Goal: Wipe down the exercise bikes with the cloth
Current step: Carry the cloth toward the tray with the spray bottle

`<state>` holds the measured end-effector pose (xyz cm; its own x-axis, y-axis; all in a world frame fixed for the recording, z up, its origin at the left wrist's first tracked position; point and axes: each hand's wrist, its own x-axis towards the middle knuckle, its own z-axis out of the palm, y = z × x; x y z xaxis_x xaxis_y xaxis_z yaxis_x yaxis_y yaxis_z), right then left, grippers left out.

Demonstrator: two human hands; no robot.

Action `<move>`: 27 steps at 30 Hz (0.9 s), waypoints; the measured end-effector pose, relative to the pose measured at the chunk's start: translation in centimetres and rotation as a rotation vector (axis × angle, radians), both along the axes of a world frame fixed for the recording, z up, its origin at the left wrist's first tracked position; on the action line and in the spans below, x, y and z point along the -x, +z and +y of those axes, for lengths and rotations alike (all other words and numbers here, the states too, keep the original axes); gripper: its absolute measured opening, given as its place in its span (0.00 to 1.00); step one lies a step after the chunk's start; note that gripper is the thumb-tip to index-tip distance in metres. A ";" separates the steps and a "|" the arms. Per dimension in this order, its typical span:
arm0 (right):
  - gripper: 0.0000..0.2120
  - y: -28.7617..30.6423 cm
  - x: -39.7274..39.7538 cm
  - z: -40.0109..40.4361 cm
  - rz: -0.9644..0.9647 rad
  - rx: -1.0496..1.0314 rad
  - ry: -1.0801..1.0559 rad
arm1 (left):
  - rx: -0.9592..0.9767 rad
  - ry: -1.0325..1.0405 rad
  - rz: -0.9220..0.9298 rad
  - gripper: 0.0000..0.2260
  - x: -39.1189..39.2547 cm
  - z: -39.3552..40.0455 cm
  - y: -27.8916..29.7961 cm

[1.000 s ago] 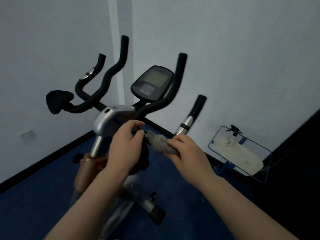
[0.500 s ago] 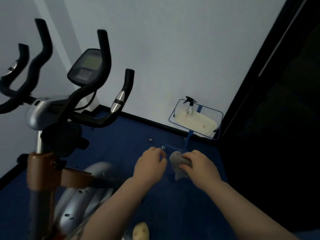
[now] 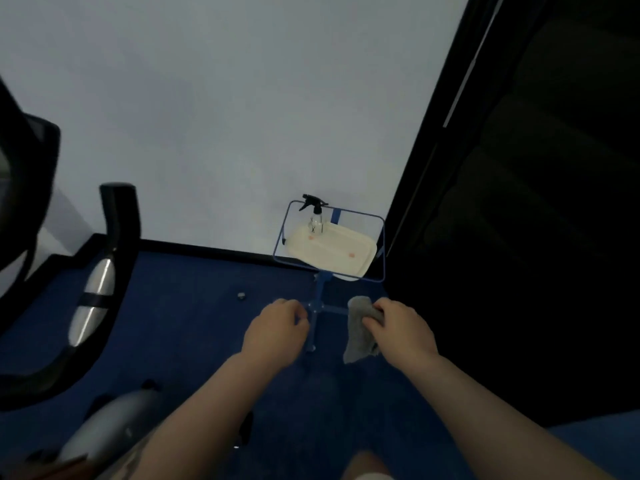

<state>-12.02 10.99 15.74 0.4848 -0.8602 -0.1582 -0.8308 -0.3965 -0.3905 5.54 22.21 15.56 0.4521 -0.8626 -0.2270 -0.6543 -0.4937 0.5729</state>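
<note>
My right hand grips a grey cloth that hangs down from its fingers, in front of me over the blue floor. My left hand is beside it to the left, fingers curled in, with nothing in it. The exercise bike is at the far left edge: a black handlebar with silver grip sensors and part of the silver body below. Both hands are well away from the bike.
A blue wire stand carries a cream tray and a clear spray bottle with a black trigger, against the white wall ahead. A dark opening fills the right side. A small object lies on the floor.
The view has swung right, away from the bike. Both hands left the handlebar and dropped lower; the cloth stays in my right hand, and my left hand has let go.
</note>
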 end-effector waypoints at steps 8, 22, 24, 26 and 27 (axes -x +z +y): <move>0.10 -5.3 -3.5 -9.6 0.094 -0.144 -0.012 | -0.133 0.083 0.061 0.10 -4.3 -6.5 -4.4; 0.11 -15.0 -15.1 -32.8 0.199 -0.112 0.154 | -0.200 0.234 0.171 0.13 -11.1 -28.8 -9.7; 0.12 -17.3 -16.7 -34.3 0.210 -0.114 0.175 | -0.216 0.249 0.182 0.12 -11.9 -30.6 -11.0; 0.12 -20.2 -17.8 -34.9 0.247 -0.148 0.195 | -0.234 0.263 0.193 0.12 -12.0 -31.4 -12.7; 0.13 -21.4 -18.1 -35.0 0.275 -0.172 0.204 | -0.241 0.272 0.201 0.12 -12.0 -31.4 -13.4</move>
<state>6.11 -24.01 -5.70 0.5626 -0.7000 -0.4397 -0.8246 -0.5128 -0.2387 17.53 -9.20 2.19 0.5822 -0.6290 -0.5151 -0.3679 -0.7688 0.5230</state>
